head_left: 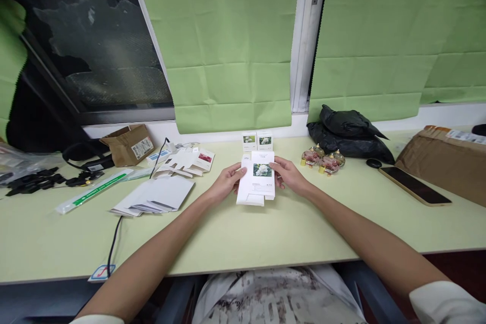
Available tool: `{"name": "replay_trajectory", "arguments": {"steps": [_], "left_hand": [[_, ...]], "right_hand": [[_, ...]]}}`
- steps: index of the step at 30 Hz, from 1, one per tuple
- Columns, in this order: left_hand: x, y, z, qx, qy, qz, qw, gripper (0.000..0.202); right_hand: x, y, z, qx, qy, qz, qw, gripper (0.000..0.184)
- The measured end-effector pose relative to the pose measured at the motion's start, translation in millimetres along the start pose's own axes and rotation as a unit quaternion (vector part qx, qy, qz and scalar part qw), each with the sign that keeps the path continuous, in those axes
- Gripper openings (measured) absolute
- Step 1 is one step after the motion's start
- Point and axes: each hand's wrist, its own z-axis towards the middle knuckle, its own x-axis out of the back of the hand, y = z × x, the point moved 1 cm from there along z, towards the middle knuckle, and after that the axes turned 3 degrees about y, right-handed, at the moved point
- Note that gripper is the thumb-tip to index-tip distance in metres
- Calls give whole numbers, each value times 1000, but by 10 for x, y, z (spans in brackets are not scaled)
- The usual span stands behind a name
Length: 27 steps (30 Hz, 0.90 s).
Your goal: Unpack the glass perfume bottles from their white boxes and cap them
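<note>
Between my two hands is a flattened white cardboard box (pixel 258 185) printed with a white flower, held above the table. My left hand (pixel 228 181) pinches its left edge, thumb on the front. My right hand (pixel 287 174) grips the right edge the same way, its thumb by the flower picture. Just behind stand two small white boxes, a left one (pixel 249 142) and a right one (pixel 265 141), both with flower pictures. Several glass bottles (pixel 328 163) with pink contents and gold parts are to the right of my right hand.
White folded sheets (pixel 159 195) and flat cartons (pixel 188 160) lie left, near a brown box (pixel 131 144), a green-and-white packet (pixel 94 190) and a black cable (pixel 114 245). On the right are black plastic bags (pixel 351 134), a phone (pixel 413 186) and a large cardboard box (pixel 448 162).
</note>
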Motion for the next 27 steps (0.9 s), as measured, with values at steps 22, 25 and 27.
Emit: {"name": "replay_trajectory", "arguments": {"steps": [22, 25, 27], "left_hand": [[1210, 148, 187, 67, 264, 592, 759, 46], [1186, 143, 173, 77, 271, 616, 735, 60], [1139, 129, 164, 69, 278, 644, 709, 63]], "right_hand": [[161, 90, 68, 103, 154, -156, 970, 41], [147, 77, 55, 105, 149, -162, 970, 40], [146, 74, 50, 105, 145, -164, 970, 40]]}}
